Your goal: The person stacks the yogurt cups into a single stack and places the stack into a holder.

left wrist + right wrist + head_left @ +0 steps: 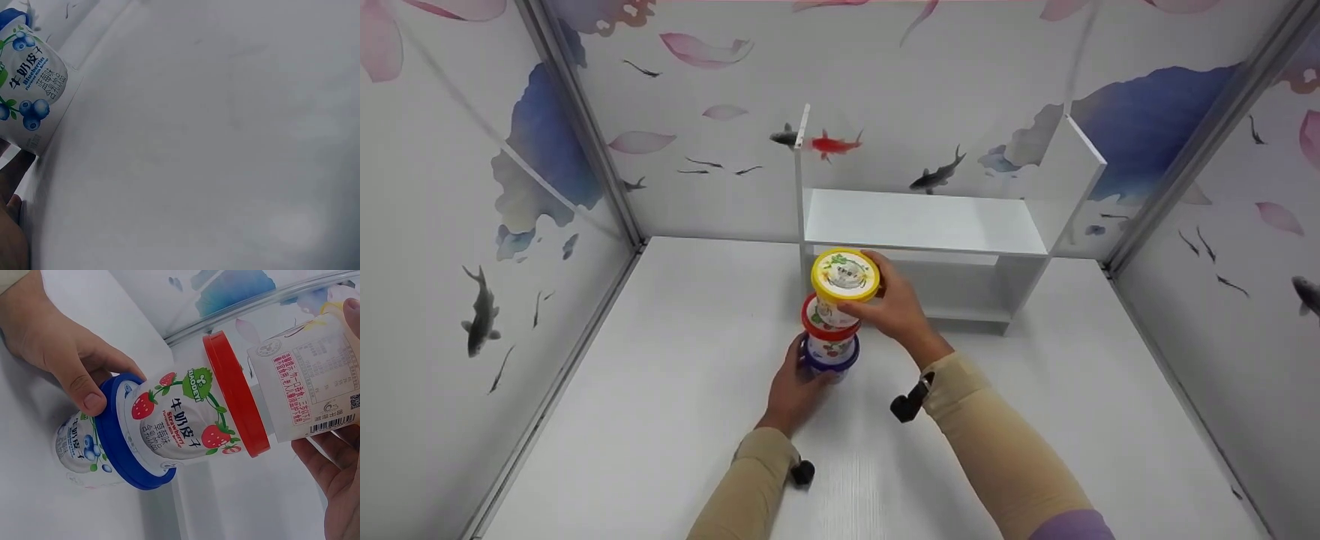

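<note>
White is the table (675, 360) in the head view, and over it, in front of a white shelf (919, 219), three cups make a tower. The left hand (795, 391) grasps the lowest, the blue-lidded cup (832, 361), and the right hand (901, 309) grasps the highest, the yellow-lidded cup (846, 274); between them is the red-lidded cup (834, 339), which no hand seems to hold. Here, I judge, lies the danger: the yellow-lidded cup leans out of line, so a push from its bottom edge could slide the red-lidded cup off, and a sudden pull of the left hand could bring the whole tower down. In the left wrist view, only the side of the blue-lidded cup appears at the edge, white, with painted blueberries and dark writing; this picture alone does not show the grip. In the right wrist view, the left thumb presses near the blue rim. The red-lidded cup sits on the blue lid, with strawberries, a green leaf badge and a grey oval. The yellow-lidded cup turns its printed back, with red lines and a barcode, and its base is very near the red lid; whether it rests fully there, I cannot tell.
</note>
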Demonstrator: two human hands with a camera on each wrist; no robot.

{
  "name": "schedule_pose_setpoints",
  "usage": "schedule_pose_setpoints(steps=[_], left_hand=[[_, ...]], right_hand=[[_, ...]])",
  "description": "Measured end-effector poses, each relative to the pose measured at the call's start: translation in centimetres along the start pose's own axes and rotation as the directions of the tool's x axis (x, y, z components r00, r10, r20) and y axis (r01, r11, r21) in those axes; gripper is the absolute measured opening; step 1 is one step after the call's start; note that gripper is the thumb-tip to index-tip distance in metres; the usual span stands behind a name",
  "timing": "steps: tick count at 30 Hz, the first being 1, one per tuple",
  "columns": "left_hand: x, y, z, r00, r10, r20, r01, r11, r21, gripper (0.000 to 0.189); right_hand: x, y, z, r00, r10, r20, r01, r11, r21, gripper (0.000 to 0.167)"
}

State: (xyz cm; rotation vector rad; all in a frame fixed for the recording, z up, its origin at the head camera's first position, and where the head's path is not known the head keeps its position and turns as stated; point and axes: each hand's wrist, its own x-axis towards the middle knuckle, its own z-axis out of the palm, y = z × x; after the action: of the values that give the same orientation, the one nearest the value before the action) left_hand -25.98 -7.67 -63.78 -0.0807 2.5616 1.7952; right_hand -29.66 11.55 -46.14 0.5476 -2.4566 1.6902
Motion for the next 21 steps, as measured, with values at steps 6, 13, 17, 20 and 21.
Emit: schedule_pose_setpoints(steps=[6, 13, 17, 20, 21], left_hand=[[-0.1, 0.1, 0.0, 1.0, -0.011, 0.008, 0.011, 1.0, -0.014, 0.099], [0.0, -0.2, -0.1, 1.0, 0.015, 0.017, -0.015, 1.0, -0.022, 0.097], [0.0, -0.3, -0.2, 0.999, 0.051, 0.018, -0.05, 0.999, -0.008, 0.095], [-0.1, -0.3, -0.2, 0.999, 0.042, 0.02, -0.041, 0.999, -0.009, 0.095], [-0.1, -0.2, -0.2, 0.999, 0.04, 0.021, -0.039, 0.999, -0.009, 0.096]], right_hand=[[0.1, -0.1, 0.5, 0.999, 0.036, 0.017, -0.036, 0.999, -0.005, 0.094], [0.1, -0.4, 0.9, 0.997, 0.064, 0.044, -0.064, 0.998, 0.009, 0.094], [0.2, -0.3, 1.1, 0.996, 0.076, 0.055, -0.076, 0.997, 0.015, 0.096], [0.2, -0.2, 1.2, 0.994, 0.099, 0.055, -0.1, 0.995, 0.012, 0.098], [0.2, -0.3, 1.2, 0.993, 0.107, 0.057, -0.108, 0.994, 0.01, 0.098]])
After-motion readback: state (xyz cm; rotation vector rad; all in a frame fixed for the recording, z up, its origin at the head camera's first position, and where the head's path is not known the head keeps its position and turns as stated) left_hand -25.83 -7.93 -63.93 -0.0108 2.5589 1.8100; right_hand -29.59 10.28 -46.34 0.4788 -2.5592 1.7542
